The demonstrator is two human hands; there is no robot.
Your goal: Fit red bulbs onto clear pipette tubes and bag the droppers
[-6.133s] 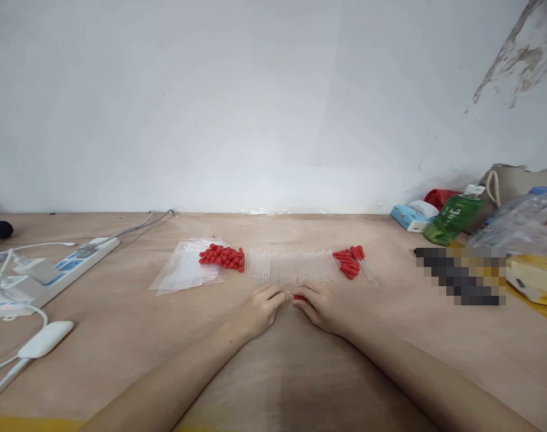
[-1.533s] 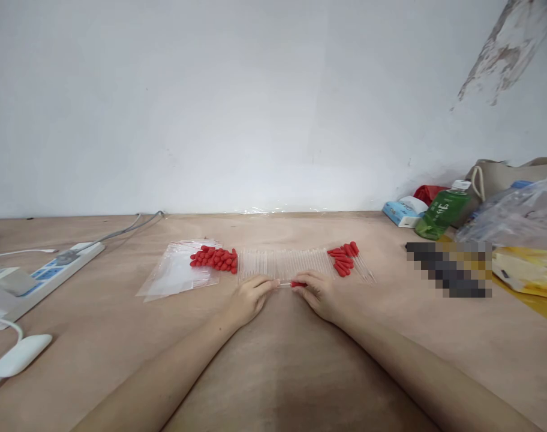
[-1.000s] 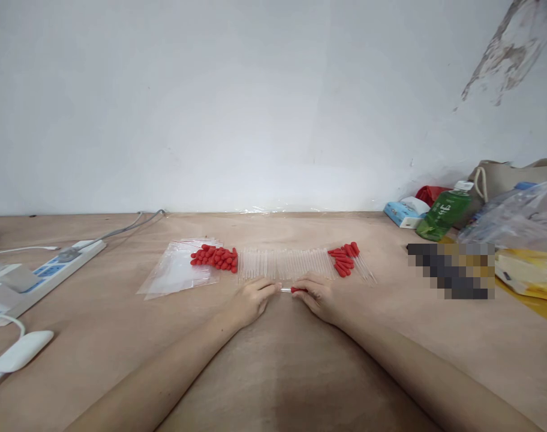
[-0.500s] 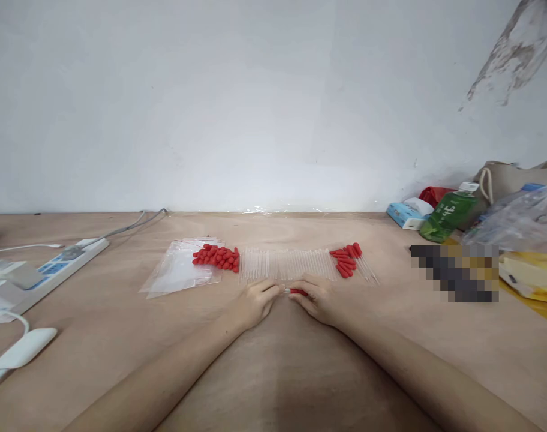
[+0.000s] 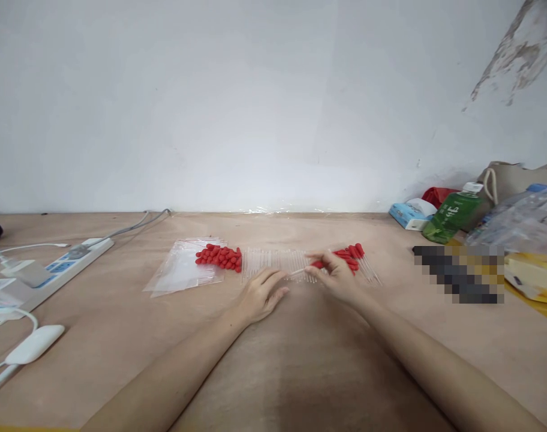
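My right hand (image 5: 339,279) pinches a glass dropper by its red rubber bulb (image 5: 317,264). Its clear tube (image 5: 297,273) points left, toward my left hand. Fingers apart, my left hand (image 5: 259,295) rests at the near edge of the row of clear glass tubes (image 5: 267,259); it holds nothing. To the left of that row lies a pile of loose red rubber bulbs (image 5: 219,257). Several droppers with red bulbs (image 5: 357,251) lie to the right, partly hidden behind my right hand.
Clear plastic bags (image 5: 177,276) lie under the bulb pile. On the left is a power strip (image 5: 62,264) with plugs and cables. A tissue pack (image 5: 408,216), a green bottle (image 5: 448,215), a pixelated dark object (image 5: 456,273) and plastic packaging (image 5: 520,219) occupy the right side.
My right hand has moved right and up with the dropper, toward the other red-bulbed droppers. My left hand has let go of the tube end and its fingers have spread.
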